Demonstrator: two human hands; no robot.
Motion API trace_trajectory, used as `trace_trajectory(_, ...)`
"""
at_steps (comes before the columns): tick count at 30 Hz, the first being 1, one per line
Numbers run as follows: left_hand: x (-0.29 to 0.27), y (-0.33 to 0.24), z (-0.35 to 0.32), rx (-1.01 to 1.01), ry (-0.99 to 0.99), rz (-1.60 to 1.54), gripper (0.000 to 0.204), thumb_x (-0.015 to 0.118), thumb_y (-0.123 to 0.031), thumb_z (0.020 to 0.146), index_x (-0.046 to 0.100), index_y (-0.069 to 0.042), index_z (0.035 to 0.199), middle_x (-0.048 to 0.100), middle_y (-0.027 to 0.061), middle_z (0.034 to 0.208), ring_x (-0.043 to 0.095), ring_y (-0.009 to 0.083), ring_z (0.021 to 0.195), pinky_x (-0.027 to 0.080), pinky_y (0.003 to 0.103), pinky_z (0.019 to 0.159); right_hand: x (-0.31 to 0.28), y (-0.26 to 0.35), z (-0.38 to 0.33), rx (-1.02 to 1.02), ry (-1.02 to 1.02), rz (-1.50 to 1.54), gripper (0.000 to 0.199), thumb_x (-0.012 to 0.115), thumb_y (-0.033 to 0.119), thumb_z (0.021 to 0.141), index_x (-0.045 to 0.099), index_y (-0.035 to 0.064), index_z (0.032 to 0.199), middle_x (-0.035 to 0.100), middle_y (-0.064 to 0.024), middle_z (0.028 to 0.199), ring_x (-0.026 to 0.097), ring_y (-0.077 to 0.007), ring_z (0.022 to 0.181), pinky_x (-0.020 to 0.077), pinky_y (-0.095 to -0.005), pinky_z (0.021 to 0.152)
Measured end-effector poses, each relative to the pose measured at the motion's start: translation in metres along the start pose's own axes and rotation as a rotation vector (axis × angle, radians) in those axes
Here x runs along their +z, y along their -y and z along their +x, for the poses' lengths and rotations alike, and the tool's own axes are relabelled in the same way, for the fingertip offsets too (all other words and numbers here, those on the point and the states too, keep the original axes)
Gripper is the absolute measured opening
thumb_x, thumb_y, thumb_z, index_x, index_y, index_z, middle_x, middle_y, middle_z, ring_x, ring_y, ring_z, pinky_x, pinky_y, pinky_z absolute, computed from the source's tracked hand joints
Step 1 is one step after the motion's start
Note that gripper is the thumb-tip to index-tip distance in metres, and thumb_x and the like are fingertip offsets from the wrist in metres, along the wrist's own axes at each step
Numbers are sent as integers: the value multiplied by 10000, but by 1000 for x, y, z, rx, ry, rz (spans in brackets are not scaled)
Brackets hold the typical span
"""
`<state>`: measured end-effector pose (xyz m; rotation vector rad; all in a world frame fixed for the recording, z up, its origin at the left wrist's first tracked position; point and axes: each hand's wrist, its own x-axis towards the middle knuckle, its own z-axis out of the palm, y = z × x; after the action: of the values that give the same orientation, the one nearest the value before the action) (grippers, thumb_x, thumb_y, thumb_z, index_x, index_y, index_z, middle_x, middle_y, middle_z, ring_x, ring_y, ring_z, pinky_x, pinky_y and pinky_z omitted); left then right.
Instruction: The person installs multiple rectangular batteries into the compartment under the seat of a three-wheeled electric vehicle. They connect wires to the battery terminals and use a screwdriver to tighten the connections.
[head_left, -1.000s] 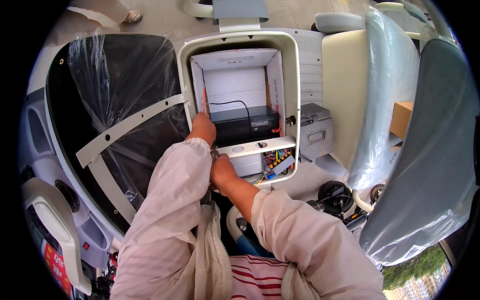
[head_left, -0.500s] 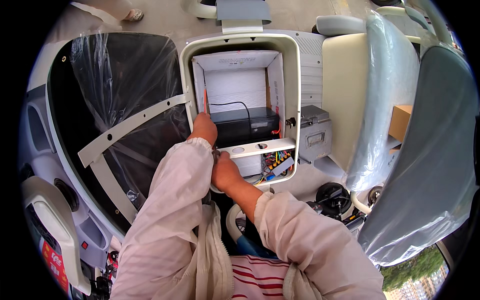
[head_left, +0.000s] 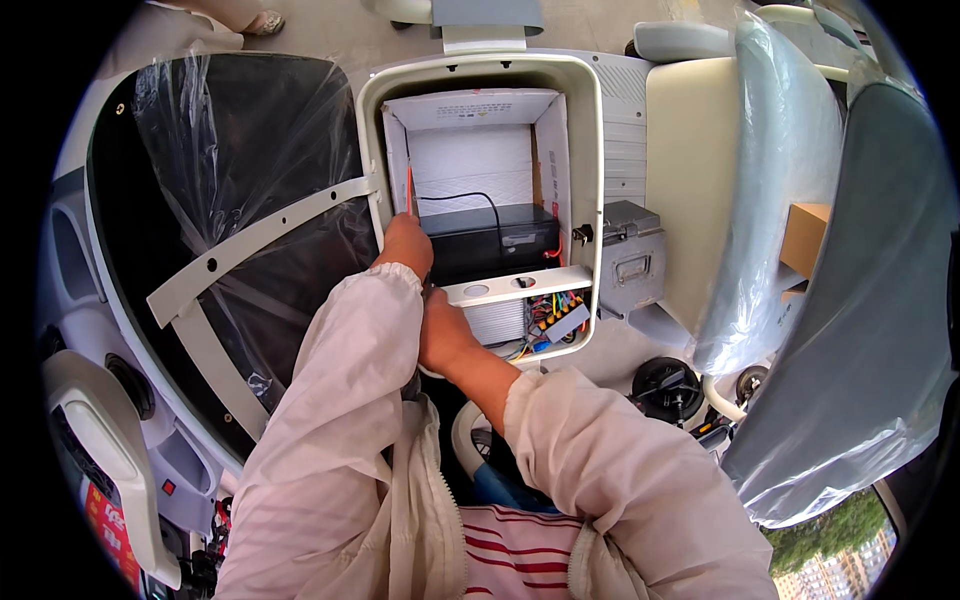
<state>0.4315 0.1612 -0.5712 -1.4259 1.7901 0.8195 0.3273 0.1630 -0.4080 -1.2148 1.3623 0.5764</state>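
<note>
My left hand (head_left: 406,243) reaches into an open white compartment (head_left: 590,150) of a small vehicle, gripping a thin red stick-like tool (head_left: 409,190) that points up along the left wall. Right beside it lies a black battery box (head_left: 490,245) with a black cable (head_left: 470,198) running over it. My right hand (head_left: 445,335) is lower, closed at the front edge of the compartment below a white cross bracket (head_left: 520,286); what it grips is hidden. Coloured wiring (head_left: 550,310) sits under the bracket.
A black panel wrapped in clear plastic (head_left: 230,210) with a white strut (head_left: 260,235) lies on the left. A grey metal box (head_left: 630,260) and plastic-covered seats (head_left: 780,200) are on the right. A cardboard box (head_left: 805,238) sits behind the seat.
</note>
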Motion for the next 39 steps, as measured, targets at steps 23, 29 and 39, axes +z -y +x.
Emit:
trace_trajectory(23,-6,0,10,12,53,1,214,627,-295,878,799,-230,986,731,-50,1075,588,193,1124,431,322,907,18,-22,32,58,91,108,472,519,332,990,499,-59,1253,600,-261,1216,652,-367,1022,533,-440,841)
trace_trajectory(29,7,1,11,-7,38,2,249,588,-314,904,797,-215,995,729,-33,1076,587,207,1118,434,325,918,32,-17,11,137,-41,730,496,534,346,976,478,-79,1226,603,-245,1102,614,-354,930,517,-412,786)
trace_trajectory(39,-3,2,9,78,47,0,241,615,-266,864,799,-181,995,721,13,1083,572,229,1142,443,319,931,-9,8,2,125,247,85,334,585,142,913,515,-87,1146,641,-263,1064,667,-321,1013,549,-414,822)
